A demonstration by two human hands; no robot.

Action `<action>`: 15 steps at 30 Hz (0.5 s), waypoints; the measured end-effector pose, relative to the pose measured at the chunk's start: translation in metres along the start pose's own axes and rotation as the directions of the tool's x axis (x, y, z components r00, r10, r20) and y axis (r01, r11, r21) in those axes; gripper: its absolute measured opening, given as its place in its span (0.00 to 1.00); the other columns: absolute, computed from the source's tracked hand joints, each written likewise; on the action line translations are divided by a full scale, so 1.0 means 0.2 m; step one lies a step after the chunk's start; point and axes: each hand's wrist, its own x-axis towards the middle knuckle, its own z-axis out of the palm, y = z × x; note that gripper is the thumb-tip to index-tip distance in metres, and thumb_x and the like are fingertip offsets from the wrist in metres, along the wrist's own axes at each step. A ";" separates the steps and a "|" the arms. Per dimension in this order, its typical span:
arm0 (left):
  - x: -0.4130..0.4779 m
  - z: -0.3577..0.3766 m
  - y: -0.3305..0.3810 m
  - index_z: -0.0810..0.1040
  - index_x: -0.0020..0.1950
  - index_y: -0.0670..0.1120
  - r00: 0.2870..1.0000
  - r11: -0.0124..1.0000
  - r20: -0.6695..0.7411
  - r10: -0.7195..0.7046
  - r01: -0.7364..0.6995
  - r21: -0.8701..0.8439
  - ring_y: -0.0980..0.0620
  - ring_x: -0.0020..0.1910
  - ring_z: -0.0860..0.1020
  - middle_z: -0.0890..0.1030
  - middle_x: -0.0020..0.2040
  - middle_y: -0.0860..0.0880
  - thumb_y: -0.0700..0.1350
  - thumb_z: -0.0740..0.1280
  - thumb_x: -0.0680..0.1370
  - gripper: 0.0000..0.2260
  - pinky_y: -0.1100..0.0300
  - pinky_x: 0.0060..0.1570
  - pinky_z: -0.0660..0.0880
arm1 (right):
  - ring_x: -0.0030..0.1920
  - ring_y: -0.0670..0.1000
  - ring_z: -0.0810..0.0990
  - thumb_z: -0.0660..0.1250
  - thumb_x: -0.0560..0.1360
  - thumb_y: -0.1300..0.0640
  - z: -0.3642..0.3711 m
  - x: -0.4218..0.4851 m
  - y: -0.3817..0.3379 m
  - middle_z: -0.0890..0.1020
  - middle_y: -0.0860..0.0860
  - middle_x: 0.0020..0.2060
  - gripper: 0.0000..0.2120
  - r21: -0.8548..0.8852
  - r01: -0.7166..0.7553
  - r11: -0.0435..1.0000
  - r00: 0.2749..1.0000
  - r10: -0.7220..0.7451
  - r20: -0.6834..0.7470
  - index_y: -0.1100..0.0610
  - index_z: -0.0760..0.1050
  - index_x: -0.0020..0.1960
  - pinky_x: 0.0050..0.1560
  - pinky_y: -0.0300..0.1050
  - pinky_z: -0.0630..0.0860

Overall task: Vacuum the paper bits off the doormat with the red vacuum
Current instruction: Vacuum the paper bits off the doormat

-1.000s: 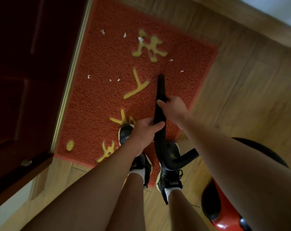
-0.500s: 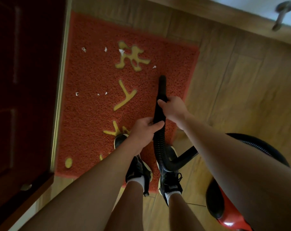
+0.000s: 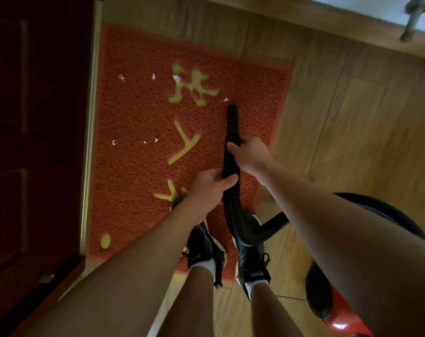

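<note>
Both arms extended forward-down; left hand point(image 3: 207, 189) behind right hand point(image 3: 251, 155), fingers point(image 3: 215, 173) curled around vacuum hose point(image 3: 231, 205).

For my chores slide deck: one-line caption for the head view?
The left hand and right hand grip the black vacuum hose, nozzle beside a paper bit on the red doormat.

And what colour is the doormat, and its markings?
Orange-red doormat with yellow markings, clearest in the head view.

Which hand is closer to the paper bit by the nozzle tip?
Right. The right hand grips the nozzle behind the paper bit; the left hand holds it farther back.
</note>
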 end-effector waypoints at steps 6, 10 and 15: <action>0.01 -0.03 0.02 0.82 0.56 0.47 1.000 0.999 -0.003 -0.002 0.002 -0.041 0.50 0.49 0.82 0.83 0.48 0.50 0.44 0.67 0.82 0.05 0.42 0.60 0.79 | 0.38 0.52 0.80 0.64 0.81 0.49 0.02 0.04 -0.06 0.83 0.53 0.43 0.13 -0.042 0.026 0.999 1.000 -0.025 0.009 0.57 0.78 0.58 0.31 0.43 0.71; 0.02 -0.05 0.03 0.82 0.57 0.46 1.000 0.998 -0.007 -0.002 0.002 -0.062 0.49 0.50 0.82 0.83 0.50 0.48 0.44 0.67 0.82 0.06 0.42 0.60 0.79 | 0.39 0.52 0.80 0.64 0.81 0.50 0.03 0.05 -0.09 0.82 0.52 0.43 0.12 -0.089 0.045 0.995 0.999 -0.045 -0.006 0.57 0.79 0.57 0.32 0.44 0.73; -0.01 -0.09 0.00 0.81 0.58 0.45 1.000 0.994 -0.002 -0.007 0.006 -0.107 0.48 0.50 0.82 0.82 0.48 0.49 0.44 0.67 0.83 0.07 0.39 0.60 0.79 | 0.47 0.56 0.82 0.65 0.80 0.50 0.08 0.03 -0.12 0.83 0.55 0.49 0.14 -0.101 0.064 0.993 0.998 -0.063 0.005 0.57 0.78 0.61 0.43 0.49 0.79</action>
